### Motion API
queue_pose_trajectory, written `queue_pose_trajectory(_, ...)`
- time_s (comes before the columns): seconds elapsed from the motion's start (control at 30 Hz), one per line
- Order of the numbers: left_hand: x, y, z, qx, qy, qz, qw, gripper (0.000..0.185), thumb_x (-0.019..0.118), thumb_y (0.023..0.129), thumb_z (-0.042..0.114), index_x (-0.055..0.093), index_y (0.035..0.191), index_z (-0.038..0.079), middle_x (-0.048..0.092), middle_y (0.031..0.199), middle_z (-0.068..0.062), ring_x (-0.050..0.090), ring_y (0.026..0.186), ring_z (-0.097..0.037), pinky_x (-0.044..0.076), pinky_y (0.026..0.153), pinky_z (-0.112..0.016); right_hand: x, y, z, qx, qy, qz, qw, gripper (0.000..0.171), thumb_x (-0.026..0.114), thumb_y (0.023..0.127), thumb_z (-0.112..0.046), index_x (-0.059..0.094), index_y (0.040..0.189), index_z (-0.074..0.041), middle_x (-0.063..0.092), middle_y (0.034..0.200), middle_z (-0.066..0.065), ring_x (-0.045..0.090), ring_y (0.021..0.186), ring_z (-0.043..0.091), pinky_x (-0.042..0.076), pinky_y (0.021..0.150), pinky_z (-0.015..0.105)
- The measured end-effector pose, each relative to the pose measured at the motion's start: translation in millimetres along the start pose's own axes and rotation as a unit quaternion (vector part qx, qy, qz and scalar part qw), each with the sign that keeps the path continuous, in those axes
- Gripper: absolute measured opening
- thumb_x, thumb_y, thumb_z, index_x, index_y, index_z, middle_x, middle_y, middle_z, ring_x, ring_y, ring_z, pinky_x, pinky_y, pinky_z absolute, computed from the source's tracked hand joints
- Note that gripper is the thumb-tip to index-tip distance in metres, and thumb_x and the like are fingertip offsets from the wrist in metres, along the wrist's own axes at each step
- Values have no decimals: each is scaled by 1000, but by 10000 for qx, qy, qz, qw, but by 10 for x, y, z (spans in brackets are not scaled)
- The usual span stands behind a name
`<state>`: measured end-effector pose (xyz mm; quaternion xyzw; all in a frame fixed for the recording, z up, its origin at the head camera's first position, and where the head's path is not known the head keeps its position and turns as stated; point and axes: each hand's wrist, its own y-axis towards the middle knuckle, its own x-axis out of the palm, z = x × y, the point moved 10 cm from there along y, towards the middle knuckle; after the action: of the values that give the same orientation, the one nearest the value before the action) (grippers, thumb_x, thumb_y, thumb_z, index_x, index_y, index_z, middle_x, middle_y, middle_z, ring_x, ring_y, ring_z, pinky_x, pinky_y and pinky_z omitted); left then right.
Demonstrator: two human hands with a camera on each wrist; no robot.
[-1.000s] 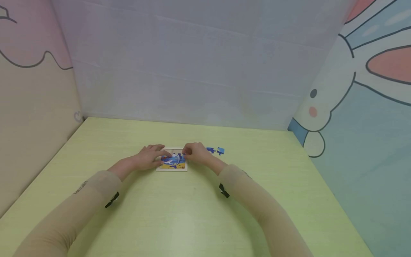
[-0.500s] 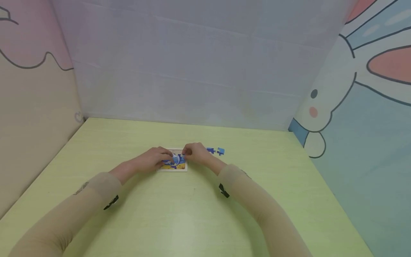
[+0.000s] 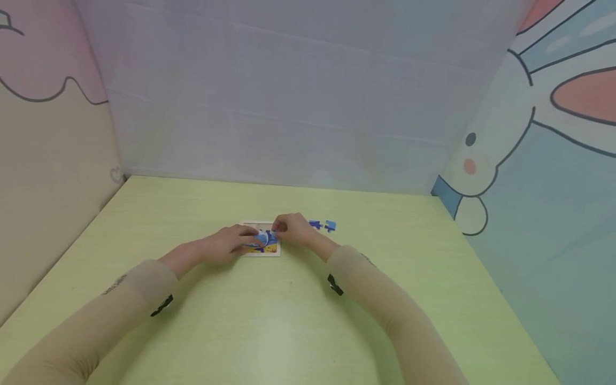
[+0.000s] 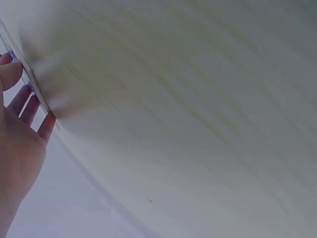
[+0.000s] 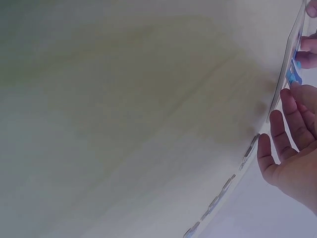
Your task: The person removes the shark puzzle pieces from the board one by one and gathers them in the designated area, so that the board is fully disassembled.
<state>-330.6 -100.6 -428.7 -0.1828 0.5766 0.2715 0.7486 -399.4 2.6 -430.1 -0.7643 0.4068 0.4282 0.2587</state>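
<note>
A jigsaw puzzle in a pale wooden frame [image 3: 263, 255] lies on the table, its picture blue and white above a yellow strip. Part of its bare tray shows along the far side. The left hand [image 3: 222, 244] reaches over the frame's left part, fingers resting on the blue pieces and covering them. In the left wrist view its fingers [image 4: 28, 106] lie fairly straight along the frame's edge. At the right edge, the right hand [image 3: 294, 229] pinches a light blue puzzle piece [image 5: 292, 76] between thumb and forefinger, its other fingers spread loosely.
Loose blue puzzle pieces [image 3: 330, 226] lie on the table just right of the right hand, and appear edge-on in the right wrist view. The pale yellow-green table [image 3: 293, 321] is bounded by a grey back wall [image 3: 289, 107] and printed side panels.
The left hand has shifted from the frame's left edge over the puzzle, its fingers now further across the picture. The right hand stays at the frame's right edge with its piece.
</note>
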Motion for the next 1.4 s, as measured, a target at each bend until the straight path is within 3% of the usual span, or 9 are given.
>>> queue_pose_trajectory(0.63, -20, 30, -4, -244, 94, -347, 9991, 47, 61, 91, 15, 51, 136, 28, 38, 140, -15, 37, 126, -36, 36, 93, -59, -28, -21, 18, 82, 540, -81, 9985, 8, 66, 89, -15, 68, 97, -14, 66, 92, -3, 57, 83, 10, 47, 75, 20)
queue_pose_trajectory(1.03, -40, 42, 1, -414, 141, -411, 9982, 48, 62, 90, 18, 51, 135, 30, 39, 141, -14, 37, 127, -36, 35, 96, -59, -295, -86, 1, -226, 427, 312, 9983, 12, 68, 88, -19, 68, 99, -14, 69, 93, -2, 62, 87, 10, 49, 79, 23)
queue_pose_trajectory(1.4, -48, 35, 34, -419, 48, -350, 9985, 58, 67, 83, 47, 51, 136, 28, 38, 139, -14, 38, 123, -34, 36, 93, -57, -575, -323, 204, -175, 424, 274, 9986, 12, 68, 87, -16, 68, 98, -12, 69, 91, -1, 61, 86, 12, 49, 75, 25)
